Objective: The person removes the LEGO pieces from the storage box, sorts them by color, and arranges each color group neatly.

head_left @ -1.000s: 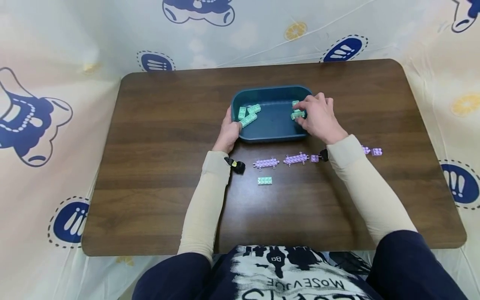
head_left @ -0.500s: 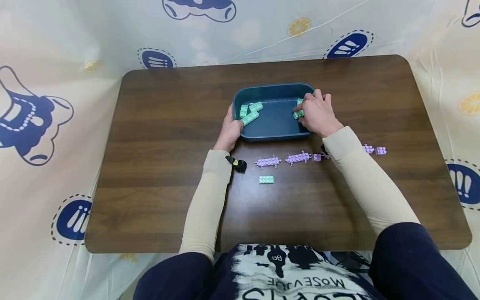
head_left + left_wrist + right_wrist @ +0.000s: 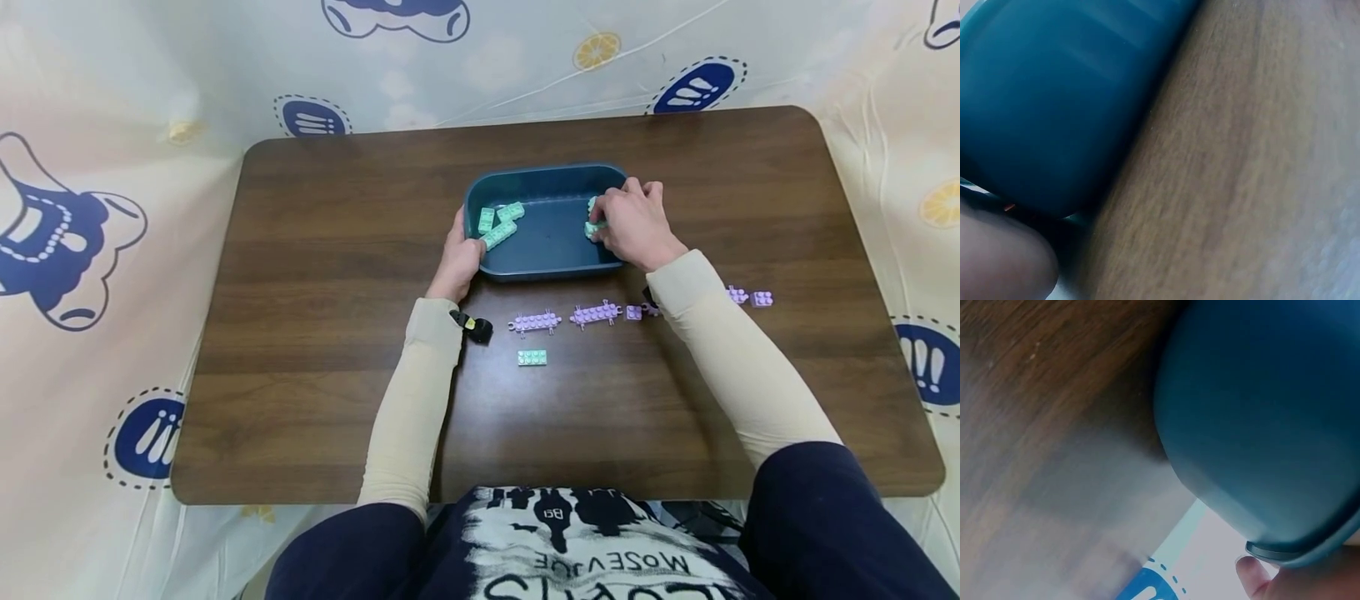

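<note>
A dark teal plastic tray stands on the table, and my left hand grips its left end, thumb over the rim. Several mint-green building bricks lie inside at that end. My right hand reaches over the tray's right end and pinches a mint-green brick between thumb and fingers. Another green brick beside it is mostly covered by the fingers. Both wrist views show mainly the tray's outer wall, with a fingertip near the rim in the right wrist view; no brick is visible there.
A single mint-green brick lies on the brown table in front of the tray. Purple toy pieces with small side pegs form a row along the tray's near side, partly hidden under my right forearm. A small purple brick ends that row.
My right fingers have drawn in closer around the brick, so less of it shows. The left hand stays on the tray. The whole head view has shifted slightly.
</note>
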Demonstrator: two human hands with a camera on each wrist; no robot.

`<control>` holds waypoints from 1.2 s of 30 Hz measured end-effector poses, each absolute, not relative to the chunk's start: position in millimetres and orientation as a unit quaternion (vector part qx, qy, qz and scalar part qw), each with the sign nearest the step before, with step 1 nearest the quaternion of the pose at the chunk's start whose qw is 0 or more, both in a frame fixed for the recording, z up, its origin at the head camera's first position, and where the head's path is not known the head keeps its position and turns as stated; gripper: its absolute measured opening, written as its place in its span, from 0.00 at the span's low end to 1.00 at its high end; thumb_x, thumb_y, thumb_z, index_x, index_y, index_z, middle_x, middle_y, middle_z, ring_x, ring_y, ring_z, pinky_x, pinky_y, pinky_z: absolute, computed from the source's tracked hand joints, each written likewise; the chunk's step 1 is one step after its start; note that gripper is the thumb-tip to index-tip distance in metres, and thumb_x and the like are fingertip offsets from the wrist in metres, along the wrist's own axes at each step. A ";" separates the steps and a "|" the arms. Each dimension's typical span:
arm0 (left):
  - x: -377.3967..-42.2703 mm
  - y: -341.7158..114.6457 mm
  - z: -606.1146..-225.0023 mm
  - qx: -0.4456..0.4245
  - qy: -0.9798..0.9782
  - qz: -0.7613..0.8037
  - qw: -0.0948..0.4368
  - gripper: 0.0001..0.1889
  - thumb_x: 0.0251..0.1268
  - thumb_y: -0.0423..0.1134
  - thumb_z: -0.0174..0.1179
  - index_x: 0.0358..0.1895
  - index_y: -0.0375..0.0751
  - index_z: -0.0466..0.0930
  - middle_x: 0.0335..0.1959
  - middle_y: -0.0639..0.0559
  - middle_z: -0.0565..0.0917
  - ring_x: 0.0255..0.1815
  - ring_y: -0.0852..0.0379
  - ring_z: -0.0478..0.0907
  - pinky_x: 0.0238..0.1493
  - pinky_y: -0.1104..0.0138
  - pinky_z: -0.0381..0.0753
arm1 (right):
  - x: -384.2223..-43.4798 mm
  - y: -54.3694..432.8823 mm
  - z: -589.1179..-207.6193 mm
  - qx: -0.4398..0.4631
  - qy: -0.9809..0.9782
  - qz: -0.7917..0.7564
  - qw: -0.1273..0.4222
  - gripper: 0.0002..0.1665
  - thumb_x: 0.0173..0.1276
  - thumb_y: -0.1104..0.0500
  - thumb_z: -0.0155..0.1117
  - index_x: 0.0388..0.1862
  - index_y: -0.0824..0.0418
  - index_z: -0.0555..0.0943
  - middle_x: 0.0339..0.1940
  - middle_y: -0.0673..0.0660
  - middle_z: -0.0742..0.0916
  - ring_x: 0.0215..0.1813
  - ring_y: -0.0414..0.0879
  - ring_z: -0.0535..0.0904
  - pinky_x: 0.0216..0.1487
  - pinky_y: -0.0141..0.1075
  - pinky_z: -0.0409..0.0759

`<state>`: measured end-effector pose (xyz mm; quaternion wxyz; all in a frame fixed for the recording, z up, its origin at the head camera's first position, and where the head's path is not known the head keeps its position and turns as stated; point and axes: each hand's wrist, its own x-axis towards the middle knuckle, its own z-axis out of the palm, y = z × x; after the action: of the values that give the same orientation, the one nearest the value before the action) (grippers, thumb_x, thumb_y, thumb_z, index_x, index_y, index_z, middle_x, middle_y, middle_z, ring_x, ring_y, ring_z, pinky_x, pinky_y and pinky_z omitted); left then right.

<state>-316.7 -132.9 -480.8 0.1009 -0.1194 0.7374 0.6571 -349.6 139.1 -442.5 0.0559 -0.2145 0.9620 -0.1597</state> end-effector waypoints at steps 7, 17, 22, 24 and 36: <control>-317.4 -134.1 -480.5 -0.119 0.736 0.658 0.103 0.49 0.50 0.20 0.43 0.79 0.54 0.43 0.77 0.57 0.51 0.68 0.57 0.53 0.59 0.64 0.57 | -350.1 138.9 -440.4 -0.222 0.964 -0.135 0.060 0.15 0.58 0.60 0.73 0.44 0.63 0.86 0.43 0.62 0.82 0.51 0.59 0.64 0.57 0.58 0.49; -317.7 -133.1 -480.9 -0.117 0.737 0.657 0.106 0.48 0.53 0.20 0.42 0.79 0.55 0.43 0.77 0.59 0.51 0.70 0.59 0.52 0.66 0.65 0.54 | -352.1 138.2 -441.4 -0.226 0.965 -0.110 0.077 0.13 0.59 0.62 0.71 0.44 0.63 0.86 0.45 0.64 0.80 0.53 0.61 0.63 0.58 0.60 0.49; -317.8 -133.1 -481.0 -0.116 0.737 0.657 0.104 0.47 0.53 0.20 0.42 0.79 0.55 0.43 0.78 0.59 0.51 0.70 0.59 0.52 0.66 0.66 0.53 | -349.1 139.2 -439.2 -0.227 0.961 -0.137 0.083 0.14 0.60 0.59 0.71 0.44 0.63 0.86 0.44 0.63 0.78 0.53 0.61 0.62 0.59 0.60 0.46; -317.8 -133.2 -480.6 -0.115 0.738 0.657 0.101 0.47 0.53 0.20 0.42 0.79 0.55 0.44 0.78 0.58 0.51 0.70 0.60 0.52 0.65 0.66 0.54 | -347.1 140.1 -436.8 -0.226 0.959 -0.152 0.078 0.13 0.60 0.59 0.71 0.43 0.63 0.86 0.43 0.62 0.79 0.53 0.60 0.62 0.59 0.60 0.45; -317.8 -132.6 -481.7 -0.112 0.740 0.657 0.090 0.47 0.52 0.20 0.42 0.79 0.52 0.45 0.77 0.57 0.52 0.70 0.60 0.52 0.64 0.68 0.54 | -327.6 138.9 -418.2 -0.231 0.952 -0.197 0.046 0.14 0.61 0.58 0.70 0.45 0.62 0.83 0.43 0.59 0.82 0.51 0.57 0.65 0.60 0.60 0.44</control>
<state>-317.8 -132.6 -481.7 0.0900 -0.1124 0.7400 0.6570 -327.6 138.9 -418.2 0.0463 -0.2309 0.9517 -0.1967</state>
